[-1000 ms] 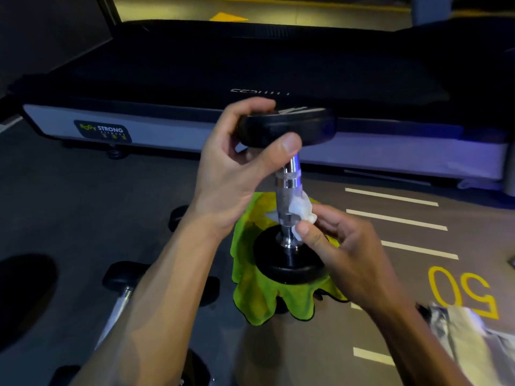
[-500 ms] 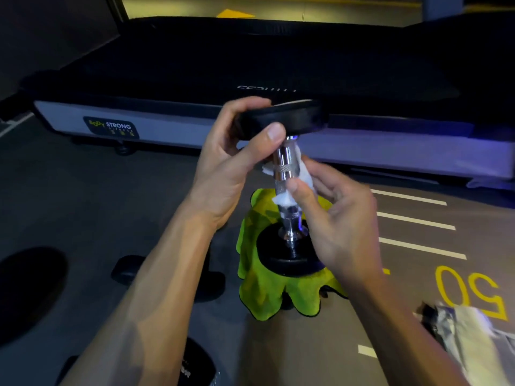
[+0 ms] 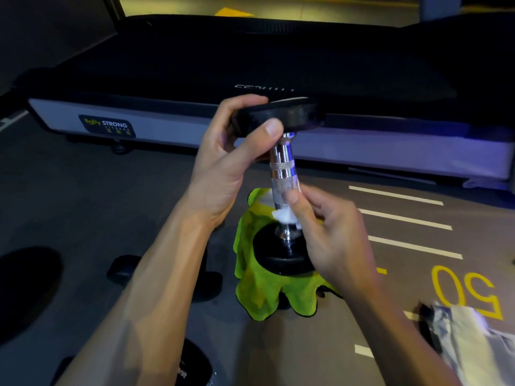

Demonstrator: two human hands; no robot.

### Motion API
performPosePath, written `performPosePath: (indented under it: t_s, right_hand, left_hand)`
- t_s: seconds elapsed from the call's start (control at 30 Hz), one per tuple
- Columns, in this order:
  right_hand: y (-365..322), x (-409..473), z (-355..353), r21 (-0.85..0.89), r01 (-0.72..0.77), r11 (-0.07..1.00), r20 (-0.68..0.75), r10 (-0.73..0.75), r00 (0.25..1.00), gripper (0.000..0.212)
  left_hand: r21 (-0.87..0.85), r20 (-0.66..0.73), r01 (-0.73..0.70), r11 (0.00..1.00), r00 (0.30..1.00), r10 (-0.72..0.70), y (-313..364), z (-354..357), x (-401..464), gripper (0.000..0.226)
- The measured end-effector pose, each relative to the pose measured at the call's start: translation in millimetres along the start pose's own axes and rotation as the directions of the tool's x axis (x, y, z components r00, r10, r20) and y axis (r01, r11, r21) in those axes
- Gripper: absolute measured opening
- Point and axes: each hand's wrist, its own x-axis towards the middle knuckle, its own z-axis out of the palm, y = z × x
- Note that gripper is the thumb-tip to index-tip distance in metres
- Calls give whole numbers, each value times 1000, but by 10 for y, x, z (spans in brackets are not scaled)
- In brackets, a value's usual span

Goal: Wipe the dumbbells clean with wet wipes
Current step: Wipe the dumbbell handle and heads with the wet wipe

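My left hand (image 3: 223, 162) grips the upright black-and-chrome dumbbell (image 3: 282, 174) by its top disc; my right hand (image 3: 328, 232) pinches the crumpled white wet wipe (image 3: 282, 215) low around its vertical shaft.

dumbbell (image 3: 281, 174) upright on cloth (image 3: 267, 291), before treadmill (image 3: 195, 126)

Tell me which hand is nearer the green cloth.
Right. The right hand wipes the handle low, just above the green cloth; the left hand grips the dumbbell's top plate, higher up.

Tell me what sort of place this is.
Most likely a gym: a treadmill stands ahead, several dumbbells are about, and the floor carries painted lines and the number 50.
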Motion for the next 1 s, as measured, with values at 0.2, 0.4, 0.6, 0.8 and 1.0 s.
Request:
performPosePath:
  t_s: [0.2,0.4,0.6,0.8,1.0]
  right_hand:
    - [-16,-163,-200,180,-220,959,129,199,972,55]
    - [67,-127,-357,111,-224,968,266,188,946,33]
    - [86,-8,-295,137,-281,950,333,223,916,27]
    - [16,-22,-247,77,-144,987,183,128,975,16]
    - [96,-46,-78,178,-42,983,27,38,999,23]
  left_hand:
    - [-3,-11,-6,1000,1000,6,17,12,-12,45]
    - [-2,-28,-9,1000,1000,9,26,-1,-26,42]
    - [33,-5,-29,999,1000,29,35,53,-41,44]
    - [56,9,-34,998,999,34,28,149,-20,46]
    - [48,29,-15,999,999,13,48,192,-3,49]
